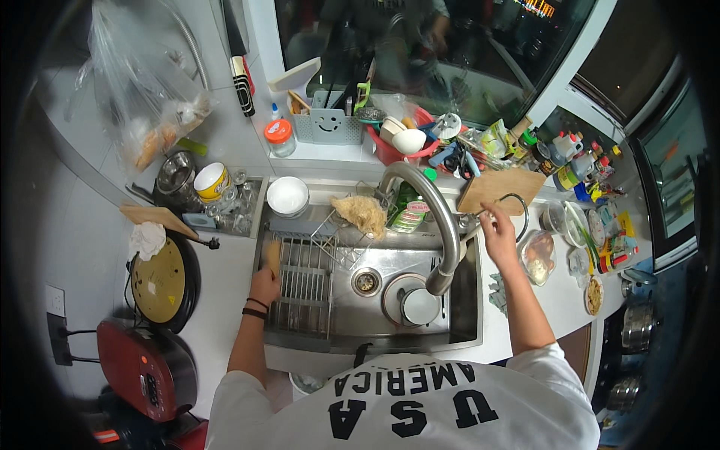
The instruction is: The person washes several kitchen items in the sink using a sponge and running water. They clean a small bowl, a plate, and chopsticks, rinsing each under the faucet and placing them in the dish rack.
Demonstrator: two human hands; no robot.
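Note:
My left hand (264, 286) is at the left side of the stainless steel sink (467, 332), gripping a blurred tan object (273, 257) over a roll-up metal drying rack (306, 287). What that object is, I cannot tell. Across the sink, my right hand (499, 230) is raised by a thin curved chrome tube (527, 216), fingers bent near its left end; whether it grips anything is unclear. Between my hands arches the large faucet (427, 191). In the basin, a white bowl (422, 306) rests on a plate (388, 298), beside the drain (366, 282).
Behind the sink are a white bowl (288, 196), a fibrous tan scrubber (360, 214) on a wire rack, a green detergent bottle (409, 208) and a wooden cutting board (500, 191). A red rice cooker (132, 368) stands left; packaged food (537, 256) lies right.

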